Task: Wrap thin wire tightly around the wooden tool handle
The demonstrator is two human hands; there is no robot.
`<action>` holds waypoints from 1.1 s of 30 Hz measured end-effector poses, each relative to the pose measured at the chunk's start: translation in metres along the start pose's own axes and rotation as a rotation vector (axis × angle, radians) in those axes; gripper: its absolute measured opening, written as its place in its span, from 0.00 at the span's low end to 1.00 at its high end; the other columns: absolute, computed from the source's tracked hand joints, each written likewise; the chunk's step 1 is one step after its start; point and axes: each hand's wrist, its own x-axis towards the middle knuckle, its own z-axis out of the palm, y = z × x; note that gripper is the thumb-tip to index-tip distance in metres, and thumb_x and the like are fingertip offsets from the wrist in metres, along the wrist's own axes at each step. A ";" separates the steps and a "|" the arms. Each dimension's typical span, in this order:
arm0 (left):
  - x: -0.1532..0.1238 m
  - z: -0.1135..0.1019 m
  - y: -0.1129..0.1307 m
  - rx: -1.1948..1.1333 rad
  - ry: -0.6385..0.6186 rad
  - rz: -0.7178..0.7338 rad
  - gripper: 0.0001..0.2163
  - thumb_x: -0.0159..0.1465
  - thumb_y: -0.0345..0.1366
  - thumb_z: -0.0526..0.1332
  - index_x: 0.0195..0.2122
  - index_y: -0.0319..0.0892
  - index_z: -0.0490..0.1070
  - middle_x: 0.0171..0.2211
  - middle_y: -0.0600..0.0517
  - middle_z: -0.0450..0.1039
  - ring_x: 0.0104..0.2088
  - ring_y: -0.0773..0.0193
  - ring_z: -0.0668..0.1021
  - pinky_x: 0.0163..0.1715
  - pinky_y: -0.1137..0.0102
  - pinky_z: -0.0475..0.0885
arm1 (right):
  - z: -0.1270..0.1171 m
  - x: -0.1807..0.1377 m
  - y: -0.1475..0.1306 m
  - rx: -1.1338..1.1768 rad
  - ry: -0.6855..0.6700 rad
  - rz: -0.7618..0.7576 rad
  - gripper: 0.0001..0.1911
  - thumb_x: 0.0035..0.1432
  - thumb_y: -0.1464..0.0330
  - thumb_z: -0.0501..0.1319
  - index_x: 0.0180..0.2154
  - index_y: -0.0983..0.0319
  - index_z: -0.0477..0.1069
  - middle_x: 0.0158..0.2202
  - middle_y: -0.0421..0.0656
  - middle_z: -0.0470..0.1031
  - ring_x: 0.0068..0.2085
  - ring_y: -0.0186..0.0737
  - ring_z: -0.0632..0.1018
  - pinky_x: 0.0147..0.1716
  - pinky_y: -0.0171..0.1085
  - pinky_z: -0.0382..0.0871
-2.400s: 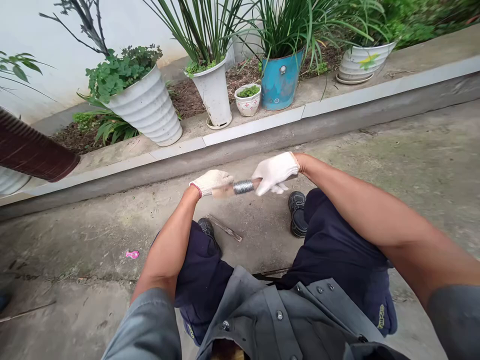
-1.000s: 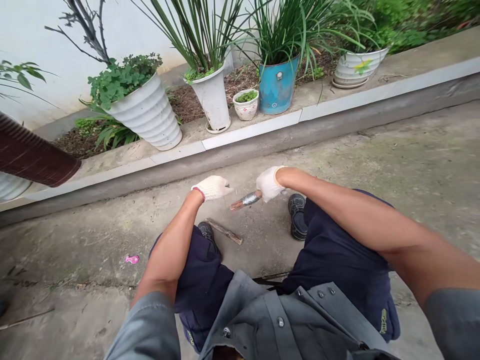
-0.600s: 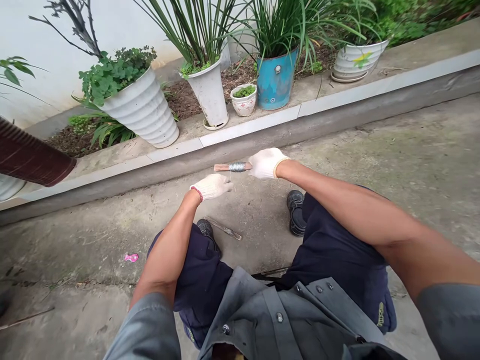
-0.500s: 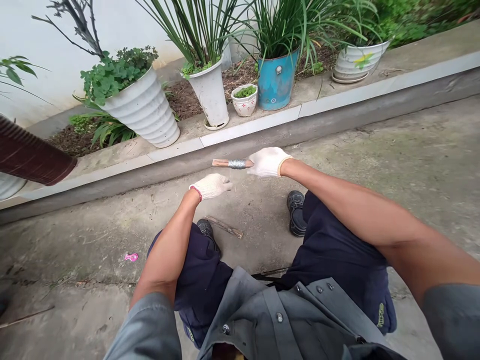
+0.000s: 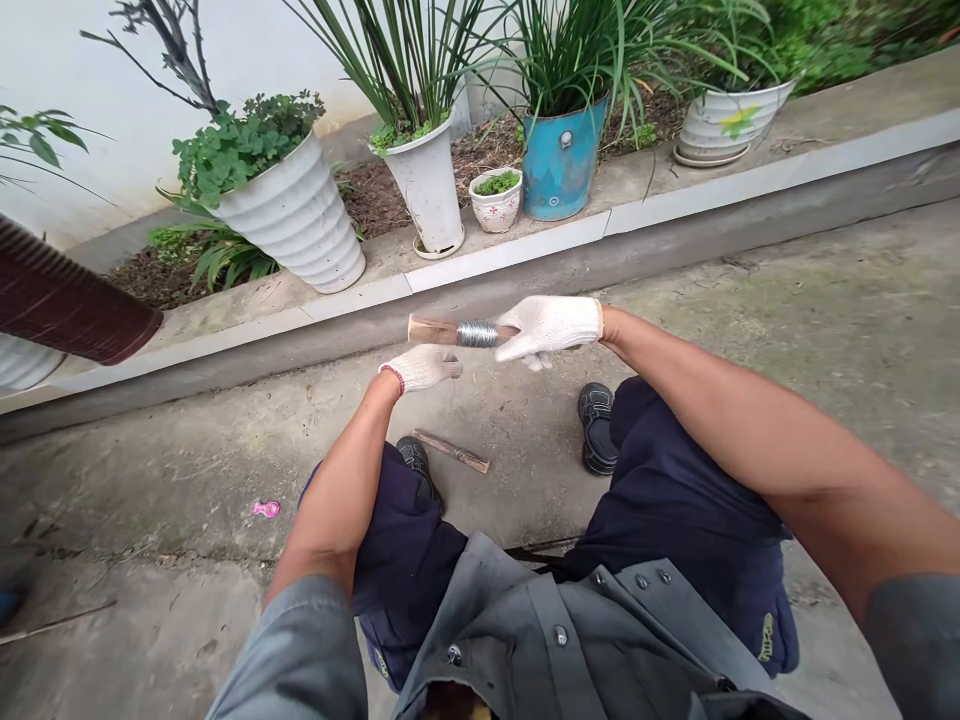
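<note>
Both my hands wear white knit gloves. My right hand (image 5: 551, 326) grips a short brown stick (image 5: 431, 329) that has a band of shiny wire (image 5: 477, 333) wound round its middle, and holds it level, pointing left. My left hand (image 5: 421, 366) sits just below the stick's free end with its fingers pinched together; what it holds is too thin to make out. A second brown stick (image 5: 452, 451) lies on the concrete between my two black shoes.
A raised concrete kerb (image 5: 525, 262) runs across ahead, lined with potted plants: a ribbed white pot (image 5: 296, 222), a tall white pot (image 5: 429, 185), a blue pot (image 5: 561, 165). A brown ribbed tube (image 5: 67, 305) juts in at left. A pink scrap (image 5: 264, 508) lies on the ground.
My right hand lifted the wire-wrapped stick from near knee height up to level with the kerb and turned it horizontal. My left hand came off the stick and stays just below it.
</note>
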 end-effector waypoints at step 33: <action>-0.023 -0.004 0.038 -0.045 -0.081 0.072 0.15 0.66 0.48 0.62 0.39 0.43 0.83 0.37 0.52 0.82 0.40 0.58 0.77 0.39 0.69 0.68 | -0.005 0.039 0.023 -0.671 0.277 0.327 0.25 0.64 0.50 0.64 0.48 0.63 0.84 0.43 0.56 0.83 0.45 0.55 0.85 0.42 0.42 0.74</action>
